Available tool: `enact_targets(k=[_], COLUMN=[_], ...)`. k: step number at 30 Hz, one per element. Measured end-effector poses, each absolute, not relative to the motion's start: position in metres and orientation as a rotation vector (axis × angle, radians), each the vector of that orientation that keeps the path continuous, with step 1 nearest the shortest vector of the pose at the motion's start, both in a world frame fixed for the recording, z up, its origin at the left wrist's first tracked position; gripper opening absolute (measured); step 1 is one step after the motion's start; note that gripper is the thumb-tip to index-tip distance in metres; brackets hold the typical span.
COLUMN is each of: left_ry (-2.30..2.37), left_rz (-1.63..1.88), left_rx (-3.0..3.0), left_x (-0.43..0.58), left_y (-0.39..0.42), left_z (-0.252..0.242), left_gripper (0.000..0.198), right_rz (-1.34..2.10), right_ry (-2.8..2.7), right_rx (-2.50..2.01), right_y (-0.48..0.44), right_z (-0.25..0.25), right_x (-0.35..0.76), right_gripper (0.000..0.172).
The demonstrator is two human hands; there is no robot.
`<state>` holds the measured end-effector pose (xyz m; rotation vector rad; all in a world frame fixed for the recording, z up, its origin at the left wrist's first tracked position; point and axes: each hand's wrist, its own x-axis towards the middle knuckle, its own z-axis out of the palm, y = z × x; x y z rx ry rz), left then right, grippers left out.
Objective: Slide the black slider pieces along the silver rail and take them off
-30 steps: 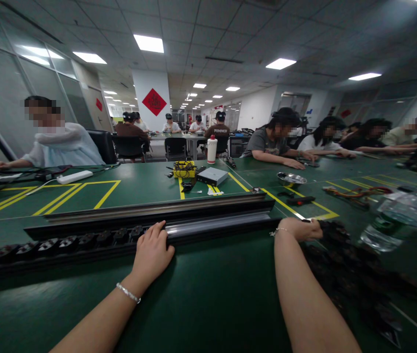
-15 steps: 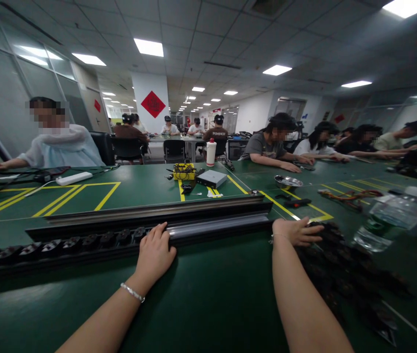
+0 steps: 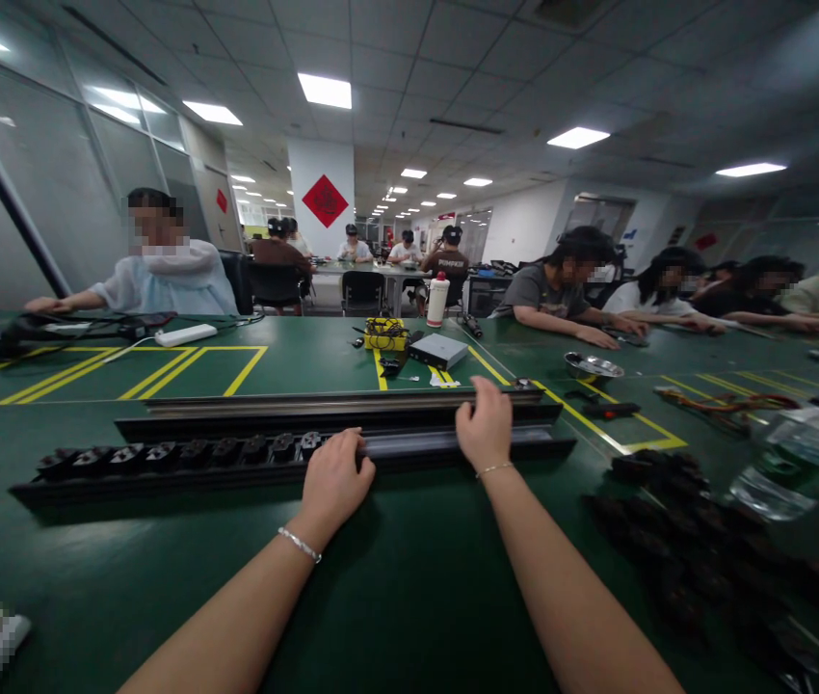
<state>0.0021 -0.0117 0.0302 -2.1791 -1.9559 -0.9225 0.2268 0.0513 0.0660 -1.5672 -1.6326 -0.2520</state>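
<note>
A long black channel rail [image 3: 540,446] lies across the green table, with a clear inner strip bare toward its right. Along its left part stands a row of black socket modules [image 3: 193,453] with metal faces. My left hand [image 3: 337,477] is closed over the rail at the right end of this row, its fingertips hidden. Above the bare stretch, my right hand [image 3: 486,424] is raised with curled fingers; whatever they hold is hidden. A second black rail [image 3: 131,426] lies just behind. More black modules [image 3: 713,540] are heaped at the right.
A clear water bottle [image 3: 778,472] stands at the right. Farther back are a metal bowl [image 3: 594,366], a grey box [image 3: 438,351], a yellow cable-wrapped block [image 3: 386,334] and a white bottle [image 3: 436,299]. A white power strip [image 3: 186,334] lies left. Several people sit around.
My right hand has come left from beside the module heap to above the rail, its spread fingers now curled. My left hand stays on the rail. The view has turned slightly left.
</note>
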Motion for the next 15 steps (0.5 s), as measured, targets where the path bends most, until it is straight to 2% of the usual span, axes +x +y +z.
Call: enact_targets(k=[3,7,15], left_ry=[-1.921,-1.97,-2.106], left_rz=[-1.153,-1.188,-0.867], left_rx=[-1.989,-1.646,-1.762], left_x=[-0.014,-0.046,-0.086], left_y=[-0.01,-0.008,-0.014], left_z=[0.039,0.045,0.034], left_gripper=[0.033,0.03,0.032], right_rz=[0.023,0.209,0.089], right_ry=[-1.958,-2.092,-2.022], right_rx=[-1.395,-1.337,-1.632], right_y=[0.044,0.026,-0.001], right_z=[0.054,0.039,0.032], right_x=[0.169,0.107,0.043], right_gripper=[0.04,0.039,0.061])
